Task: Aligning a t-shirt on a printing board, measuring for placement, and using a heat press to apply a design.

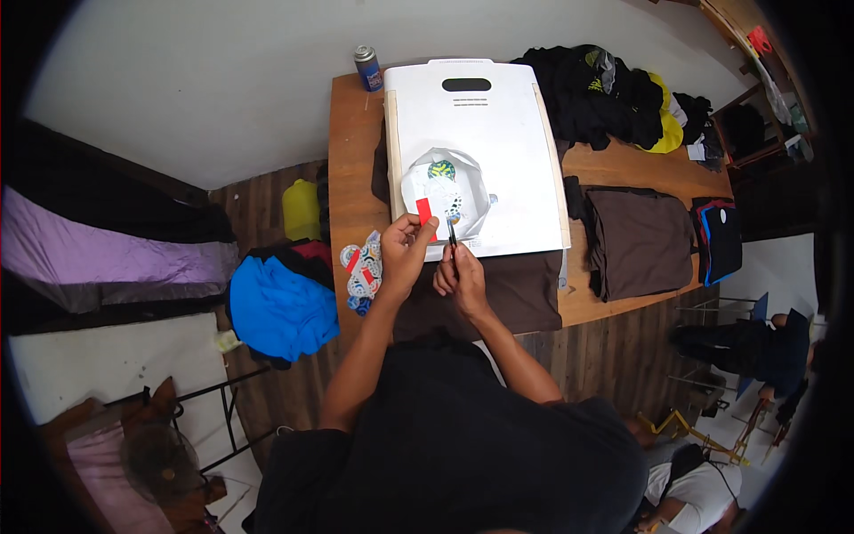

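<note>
"Head view: what did you see of the hands?"

"I looked down from far off on two bare hands near the front edge of a white casing (511, 125), which lay on a wooden desk (614, 165). The left hand (407, 247) had its grip narrow, thumb and fingers pinching a red strip (423, 209). The right hand (463, 278) was curled round a slim dark tool (452, 233), apparently scissors, with its tip pointing away from the person. I could not tell whether the blades stood apart."

"Where exactly was the strip?"

"It stood up from the left fingers, in front of a crumpled white liner (480, 173) spread open on the casing. Inside that liner I saw a round green-and-yellow patterned piece (441, 169); the other pieces there were too small for me to make out."

"And around them?"

"To the left, a cluster of patterned discs (362, 265) lay on the desk, with red bits among them. Brown cloth (525, 285) showed below the casing's near edge. A blue can (367, 73) stood beside its far left corner. To the right lay a folded brown stack (636, 240), and black clothing (569, 93) was heaped behind it."
</note>
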{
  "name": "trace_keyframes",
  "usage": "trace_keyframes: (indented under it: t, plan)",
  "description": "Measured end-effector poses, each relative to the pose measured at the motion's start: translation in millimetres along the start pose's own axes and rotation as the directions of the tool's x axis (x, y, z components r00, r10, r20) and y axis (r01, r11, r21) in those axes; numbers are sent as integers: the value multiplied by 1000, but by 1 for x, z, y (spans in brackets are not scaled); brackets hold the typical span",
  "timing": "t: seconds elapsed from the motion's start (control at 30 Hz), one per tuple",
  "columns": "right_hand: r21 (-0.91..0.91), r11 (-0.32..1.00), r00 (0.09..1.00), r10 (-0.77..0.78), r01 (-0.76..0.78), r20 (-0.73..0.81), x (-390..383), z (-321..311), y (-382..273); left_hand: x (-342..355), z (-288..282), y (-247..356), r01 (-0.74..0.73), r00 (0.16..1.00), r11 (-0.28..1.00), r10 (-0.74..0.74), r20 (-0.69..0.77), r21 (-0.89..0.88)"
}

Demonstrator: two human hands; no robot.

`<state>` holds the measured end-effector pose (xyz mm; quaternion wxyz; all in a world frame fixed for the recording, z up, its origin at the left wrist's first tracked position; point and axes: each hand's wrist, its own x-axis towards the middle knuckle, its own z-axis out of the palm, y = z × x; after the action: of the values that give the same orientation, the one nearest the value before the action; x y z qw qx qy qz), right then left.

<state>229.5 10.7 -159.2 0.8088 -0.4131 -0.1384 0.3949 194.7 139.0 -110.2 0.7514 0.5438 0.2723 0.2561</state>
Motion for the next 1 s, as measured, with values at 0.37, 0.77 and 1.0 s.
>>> trace_keyframes:
  t: [0.37,0.77,1.0]
  plan:
    - [-6,1000,1000,-21,21,-5,1,3,1,1,0,-3,-10,1000,1000,10,2,-6]
    - [-11,1000,1000,-16,16,-6,1,4,-1,1,0,-1,-2,1000,1000,2,15,-5]
    - [4,999,999,-36,36,-25,1,3,1,1,0,0,7,1000,1000,-7,26,0]
